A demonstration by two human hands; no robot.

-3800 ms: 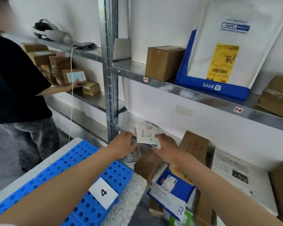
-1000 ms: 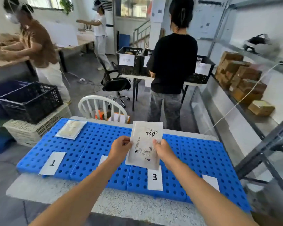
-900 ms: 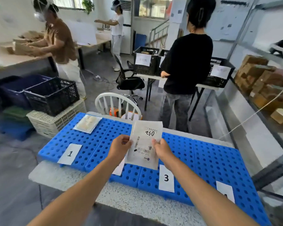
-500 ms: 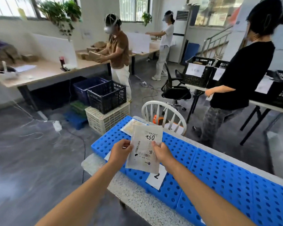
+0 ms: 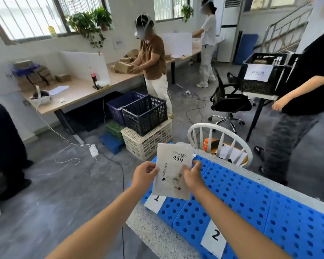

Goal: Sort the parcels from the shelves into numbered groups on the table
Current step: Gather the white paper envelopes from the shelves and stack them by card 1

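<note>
I hold a flat white envelope parcel (image 5: 173, 171) marked "240" upright in front of me. My left hand (image 5: 144, 173) pinches its left edge and my right hand (image 5: 193, 176) pinches its right edge. The parcel hangs above the left end of the blue perforated table top (image 5: 251, 199). A white card marked "1" (image 5: 154, 201) lies just under the parcel, partly hidden by it. Further right lies a card marked "2" (image 5: 214, 238).
A white chair (image 5: 220, 141) stands behind the table. Stacked crates (image 5: 145, 124) sit on the floor to the left, with cables nearby. A person in black (image 5: 305, 101) stands at the right. Two other people work at a long desk (image 5: 82, 90) at the back.
My view has swung left along the table, from cards 3 and 2 to card 1. Both hands keep the same hold on the parcel.
</note>
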